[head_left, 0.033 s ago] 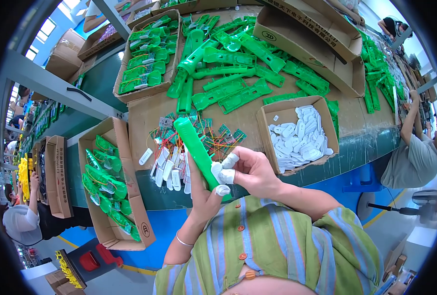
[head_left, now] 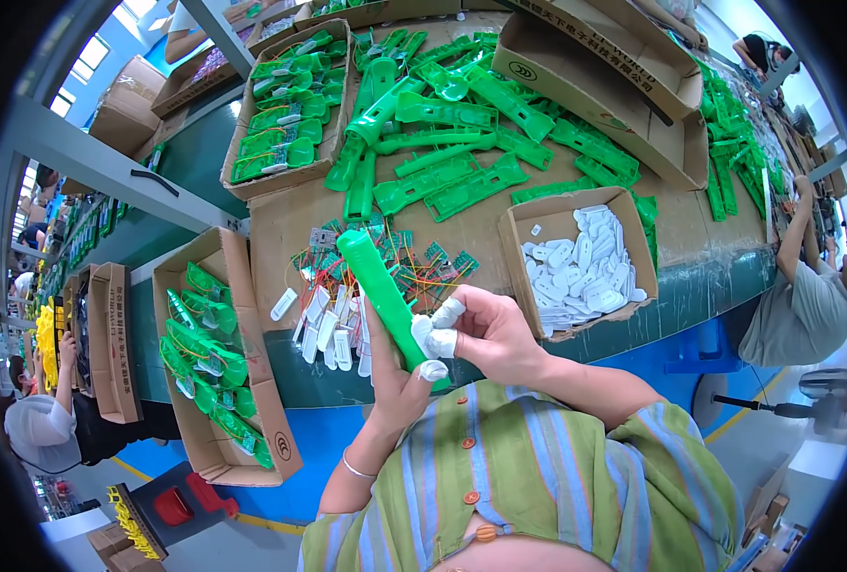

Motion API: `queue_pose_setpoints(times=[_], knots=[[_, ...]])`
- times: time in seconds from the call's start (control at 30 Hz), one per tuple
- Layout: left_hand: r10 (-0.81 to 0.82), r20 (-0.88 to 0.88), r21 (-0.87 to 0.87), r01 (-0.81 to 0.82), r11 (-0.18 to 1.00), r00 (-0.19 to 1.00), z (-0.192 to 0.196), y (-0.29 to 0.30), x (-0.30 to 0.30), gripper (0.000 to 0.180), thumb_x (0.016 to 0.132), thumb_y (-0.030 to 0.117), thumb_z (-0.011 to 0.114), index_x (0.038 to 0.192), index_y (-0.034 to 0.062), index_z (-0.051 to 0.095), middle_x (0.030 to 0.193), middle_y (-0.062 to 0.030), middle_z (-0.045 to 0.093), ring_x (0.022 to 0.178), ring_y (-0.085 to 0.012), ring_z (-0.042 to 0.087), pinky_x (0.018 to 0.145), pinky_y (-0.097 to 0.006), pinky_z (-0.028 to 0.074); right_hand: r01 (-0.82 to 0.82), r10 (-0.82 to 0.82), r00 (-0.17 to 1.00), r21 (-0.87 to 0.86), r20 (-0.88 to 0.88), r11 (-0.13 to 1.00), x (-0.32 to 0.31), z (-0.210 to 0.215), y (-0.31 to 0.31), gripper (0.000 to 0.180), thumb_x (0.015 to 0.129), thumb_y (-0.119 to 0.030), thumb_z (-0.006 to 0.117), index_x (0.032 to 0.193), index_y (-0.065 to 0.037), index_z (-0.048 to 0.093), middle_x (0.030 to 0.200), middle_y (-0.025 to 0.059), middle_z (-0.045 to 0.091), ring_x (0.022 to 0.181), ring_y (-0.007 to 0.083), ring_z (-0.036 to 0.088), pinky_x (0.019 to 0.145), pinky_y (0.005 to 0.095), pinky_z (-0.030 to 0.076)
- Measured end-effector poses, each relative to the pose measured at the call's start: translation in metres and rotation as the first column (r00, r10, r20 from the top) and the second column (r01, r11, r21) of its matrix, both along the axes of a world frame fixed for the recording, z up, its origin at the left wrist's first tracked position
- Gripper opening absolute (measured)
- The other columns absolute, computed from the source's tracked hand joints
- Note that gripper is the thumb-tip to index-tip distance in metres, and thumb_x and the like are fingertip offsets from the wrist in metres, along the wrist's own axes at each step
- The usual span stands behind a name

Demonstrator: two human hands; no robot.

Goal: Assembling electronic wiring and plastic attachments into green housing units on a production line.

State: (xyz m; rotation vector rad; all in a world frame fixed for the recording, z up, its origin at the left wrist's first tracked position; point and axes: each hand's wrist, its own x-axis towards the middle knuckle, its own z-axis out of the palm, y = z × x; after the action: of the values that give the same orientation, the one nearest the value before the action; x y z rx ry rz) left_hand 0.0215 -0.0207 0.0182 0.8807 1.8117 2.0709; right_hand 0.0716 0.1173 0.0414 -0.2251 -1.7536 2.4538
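My left hand [head_left: 395, 386] is closed around a long green plastic shell [head_left: 374, 276], held tilted above the table's front edge. White covers sit on the tips of my left thumb and of my right thumb and index finger. At the shell's near end, my right hand [head_left: 485, 329] pinches a small white plastic piece [head_left: 420, 328] against its side; the fingertips partly hide it. Beyond the shell lies a heap of small green circuit boards [head_left: 404, 246] with red and yellow wires. White oval parts [head_left: 326, 329] hang from it toward the table's edge.
On the right, a cardboard box [head_left: 514, 257] holds loose white oval pieces. Another carton [head_left: 280, 448] at the left holds green shells with boards, as does a box [head_left: 237, 181] farther back. Loose green shells [head_left: 452, 181] cover the far cardboard. Co-workers are at both sides.
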Motion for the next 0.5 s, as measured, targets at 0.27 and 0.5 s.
queue_pose_setpoints(times=[0.27,0.5], knots=[[-0.073,-0.081,-0.212,0.055,0.976,0.994,-0.010,-0.010,-0.011,0.092,0.076,0.009,0.063,0.138,-0.0018,-0.004,0.124,-0.0123,0.036,0.102,-0.0190,0.044,0.089,-0.032,0.038,-0.013,0.041,0.998,0.445,-0.052,0.896,-0.005,0.014,0.009,0.009,0.077,0.000,0.062,0.074,0.001,0.054,0.072,0.0017,0.058,0.074,0.0055,0.056,0.065,0.0221,0.048],[0.107,0.447,0.109,-0.173,0.979,0.888,-0.015,-0.027,-0.041,0.049,0.080,0.010,0.052,0.126,0.0028,0.035,0.086,-0.0091,0.053,0.071,-0.0163,0.055,0.059,-0.029,0.048,0.251,-0.229,0.964,0.756,-0.137,0.604,-0.048,0.010,0.079,0.011,0.077,-0.002,0.057,0.087,0.002,0.061,0.075,0.0094,0.064,0.069,0.0166,0.062,0.062,0.0294,0.049]])
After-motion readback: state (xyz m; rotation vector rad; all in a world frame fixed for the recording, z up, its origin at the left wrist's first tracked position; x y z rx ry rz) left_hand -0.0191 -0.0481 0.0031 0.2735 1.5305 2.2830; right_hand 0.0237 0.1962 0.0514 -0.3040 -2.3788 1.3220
